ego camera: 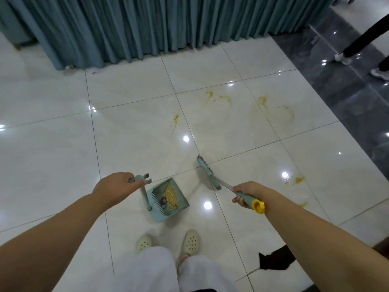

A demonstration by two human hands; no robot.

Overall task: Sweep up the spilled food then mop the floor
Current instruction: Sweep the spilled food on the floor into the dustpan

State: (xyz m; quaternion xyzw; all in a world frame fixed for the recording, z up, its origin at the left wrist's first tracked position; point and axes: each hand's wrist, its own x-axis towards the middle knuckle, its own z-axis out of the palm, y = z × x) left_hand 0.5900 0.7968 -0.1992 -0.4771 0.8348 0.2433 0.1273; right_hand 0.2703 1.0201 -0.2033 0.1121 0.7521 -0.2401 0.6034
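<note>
My left hand [114, 185] grips the top of the upright handle of a teal dustpan [168, 200], which stands on the white tile floor just ahead of my feet. Yellow food bits [171, 194] and a dark clump lie inside the pan. A teal broom is held in my right hand [245, 193] by its grip, whose yellow end cap [258, 206] points toward me. The broom head [207, 170] hovers at the floor to the right of the pan. Yellow smears [217, 98] [263, 101] stain the tiles farther ahead, and a small yellow patch [299, 179] lies to the right.
A teal pleated curtain [157, 24] hangs to the floor across the back. Dark glossy tiles [347, 85] run along the right side, where another person's legs and white shoes [342, 57] stand. A black object [275, 259] lies on the floor by my right forearm.
</note>
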